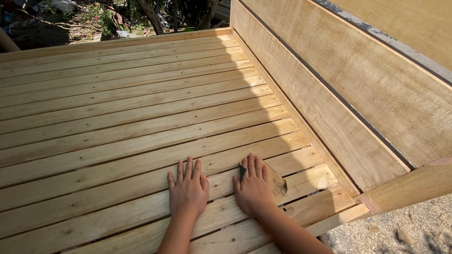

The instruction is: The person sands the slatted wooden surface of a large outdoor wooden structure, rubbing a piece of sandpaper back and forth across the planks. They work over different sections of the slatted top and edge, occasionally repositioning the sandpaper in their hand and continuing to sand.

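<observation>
My left hand (188, 189) lies flat, palm down, on a pale wooden slat (117, 188) of a slatted platform, fingers together and holding nothing. My right hand (253, 186) rests a little to its right and presses a folded piece of brown sandpaper (278, 186) against the slats. The sandpaper's edge sticks out from under the fingers on the right side. Both forearms come in from the bottom edge.
The slatted wooden deck (127, 94) stretches to the far left, half in sun, half in shade. A tall plank side panel (339, 94) rises along the right. Gravel ground (405, 230) lies at bottom right; plants and litter (108, 19) sit beyond the far edge.
</observation>
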Motion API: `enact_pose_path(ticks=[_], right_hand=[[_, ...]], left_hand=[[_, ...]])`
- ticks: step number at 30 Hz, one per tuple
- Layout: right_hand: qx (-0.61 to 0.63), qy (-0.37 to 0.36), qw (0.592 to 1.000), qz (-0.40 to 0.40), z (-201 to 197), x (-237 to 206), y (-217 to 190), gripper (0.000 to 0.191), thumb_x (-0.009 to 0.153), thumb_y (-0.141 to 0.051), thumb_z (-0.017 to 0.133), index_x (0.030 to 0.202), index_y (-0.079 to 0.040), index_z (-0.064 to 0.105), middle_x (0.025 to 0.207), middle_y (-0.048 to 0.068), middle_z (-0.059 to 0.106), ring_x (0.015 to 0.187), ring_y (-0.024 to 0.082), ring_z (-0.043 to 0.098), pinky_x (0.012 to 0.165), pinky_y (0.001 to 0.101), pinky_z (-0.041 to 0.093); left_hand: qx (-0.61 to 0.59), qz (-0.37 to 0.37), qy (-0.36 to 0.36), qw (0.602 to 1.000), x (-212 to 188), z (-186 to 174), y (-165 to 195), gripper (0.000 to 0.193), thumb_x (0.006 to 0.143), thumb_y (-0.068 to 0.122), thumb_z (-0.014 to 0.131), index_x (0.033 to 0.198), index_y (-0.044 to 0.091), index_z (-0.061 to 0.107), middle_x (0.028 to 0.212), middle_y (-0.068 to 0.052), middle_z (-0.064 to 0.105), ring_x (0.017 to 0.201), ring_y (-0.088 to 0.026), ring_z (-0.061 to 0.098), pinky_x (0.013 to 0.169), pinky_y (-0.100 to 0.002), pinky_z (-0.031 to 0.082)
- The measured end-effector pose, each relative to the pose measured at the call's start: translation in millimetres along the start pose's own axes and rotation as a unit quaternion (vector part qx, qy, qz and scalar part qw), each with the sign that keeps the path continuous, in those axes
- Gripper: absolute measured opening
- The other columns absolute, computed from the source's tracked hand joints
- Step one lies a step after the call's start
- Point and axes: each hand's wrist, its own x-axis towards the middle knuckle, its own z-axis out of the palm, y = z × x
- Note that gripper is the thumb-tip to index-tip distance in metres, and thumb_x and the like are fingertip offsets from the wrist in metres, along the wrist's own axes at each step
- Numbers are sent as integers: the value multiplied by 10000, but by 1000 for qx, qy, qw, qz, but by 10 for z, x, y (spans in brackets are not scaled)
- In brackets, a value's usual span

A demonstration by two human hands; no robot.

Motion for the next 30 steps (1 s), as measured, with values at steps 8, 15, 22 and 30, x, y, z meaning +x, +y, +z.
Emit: enact_pose_path(ticks=[8, 15, 22, 30], right_hand=[[3, -5, 1000, 6, -105, 38, 412, 729, 1036, -496, 243, 1603, -51, 133, 1700, 154, 63, 1569, 281, -2, 1241, 461, 31], [22, 105, 977, 182, -373, 241, 1119, 726, 1033, -489, 337, 1564, 0, 261, 1667, 238, 157, 1552, 369, 123, 1226, 537, 112], [-14, -92, 992, -88, -53, -384, -679, 740, 1049, -454, 208, 1592, 18, 29, 1680, 243, -52, 1542, 380, -109, 1201, 535, -55], [0, 14, 989, 146, -391, -5, 962, 709, 1025, -535, 260, 1625, -167, 171, 1704, 133, 84, 1574, 340, 31, 1237, 570, 57]], left_hand=[[-24, 9, 9, 1000, 38, 89, -46, 615, 1008, 432, 273, 1595, 252, 227, 1686, 10, 134, 1553, -233, 74, 1242, -504, 66], [-16, -3, 16, 1000, 36, 62, -1, 617, 1005, 423, 283, 1595, 248, 240, 1692, 7, 142, 1559, -241, 84, 1242, -520, 76], [-16, 3, 11, 1000, 44, 78, -39, 618, 1015, 449, 259, 1602, 263, 212, 1695, 27, 118, 1558, -213, 72, 1248, -498, 66], [-3, 15, 16, 1000, 35, 135, -48, 622, 1015, 438, 245, 1605, 245, 201, 1697, 18, 108, 1558, -227, 67, 1246, -484, 67]])
